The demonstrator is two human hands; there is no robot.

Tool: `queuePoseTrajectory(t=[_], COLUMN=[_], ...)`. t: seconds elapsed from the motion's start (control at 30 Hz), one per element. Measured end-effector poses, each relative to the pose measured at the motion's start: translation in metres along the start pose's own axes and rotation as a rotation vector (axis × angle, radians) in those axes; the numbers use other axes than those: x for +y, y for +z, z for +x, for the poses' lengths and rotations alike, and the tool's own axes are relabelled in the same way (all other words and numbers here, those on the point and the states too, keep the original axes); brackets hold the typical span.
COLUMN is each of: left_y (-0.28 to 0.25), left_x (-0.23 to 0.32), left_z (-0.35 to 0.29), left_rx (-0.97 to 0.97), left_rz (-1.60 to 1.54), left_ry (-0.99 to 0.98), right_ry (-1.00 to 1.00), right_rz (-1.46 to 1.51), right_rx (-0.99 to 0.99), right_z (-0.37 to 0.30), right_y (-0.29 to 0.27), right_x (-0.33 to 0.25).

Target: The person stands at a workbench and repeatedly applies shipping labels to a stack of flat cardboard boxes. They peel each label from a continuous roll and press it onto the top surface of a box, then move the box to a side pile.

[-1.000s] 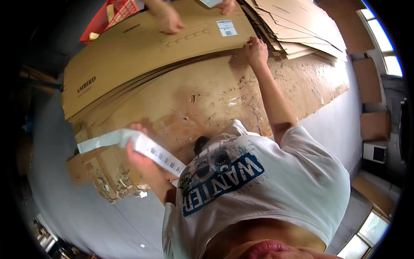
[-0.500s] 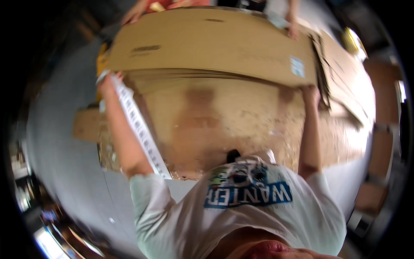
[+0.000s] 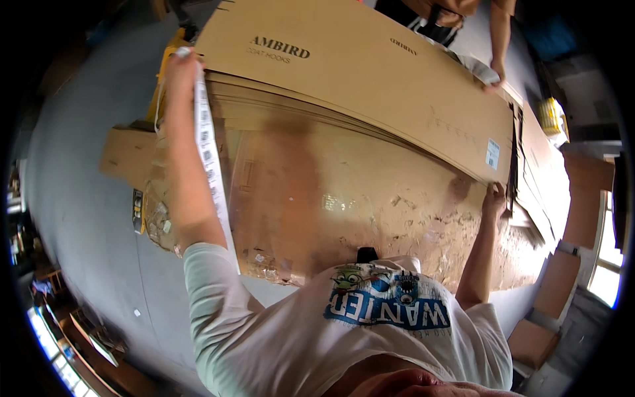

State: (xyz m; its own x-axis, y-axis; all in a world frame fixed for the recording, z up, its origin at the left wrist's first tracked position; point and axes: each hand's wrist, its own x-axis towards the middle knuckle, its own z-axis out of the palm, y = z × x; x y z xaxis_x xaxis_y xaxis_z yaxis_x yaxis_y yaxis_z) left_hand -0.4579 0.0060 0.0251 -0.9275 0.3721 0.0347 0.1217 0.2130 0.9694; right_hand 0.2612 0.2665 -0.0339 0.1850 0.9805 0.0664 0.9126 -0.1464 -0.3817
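Observation:
A stack of flattened cardboard boxes lies slantwise on a worn brown work surface. At its far left corner, my left hand is closed, with a long white strip of printed labels trailing from it down along my forearm. My right hand pinches the stack's near edge by the right corner, just below a white sticker on the top sheet. Across the stack, another person's hand holds a white strip at the far edge.
More flattened cardboard leans at the right end of the surface. A yellow frame part stands by the left end, with a cardboard piece below it. A yellow and white item is at the far right.
In the picture the stack now slants, its left end farther away and its right end nearer. My left hand has moved away with it, my right hand nearer. The other person's left hand has left the view.

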Motion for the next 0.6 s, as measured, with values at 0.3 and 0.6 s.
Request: queuePoseTrajectory(t=[0.3,0.6], left_y=[-0.010,0.068], left_x=[0.123,0.195], left_z=[-0.093,-0.120], left_rx=[-0.502,-0.790], left_rz=[-0.615,-0.623], left_ry=[-0.205,-0.162], right_ry=[0.165,0.325], right_rz=[1.061,2.187], right_rx=[-0.456,-1.105], right_z=[-0.088,0.061], right_y=[-0.017,0.066], right_x=[-0.069,-0.073])
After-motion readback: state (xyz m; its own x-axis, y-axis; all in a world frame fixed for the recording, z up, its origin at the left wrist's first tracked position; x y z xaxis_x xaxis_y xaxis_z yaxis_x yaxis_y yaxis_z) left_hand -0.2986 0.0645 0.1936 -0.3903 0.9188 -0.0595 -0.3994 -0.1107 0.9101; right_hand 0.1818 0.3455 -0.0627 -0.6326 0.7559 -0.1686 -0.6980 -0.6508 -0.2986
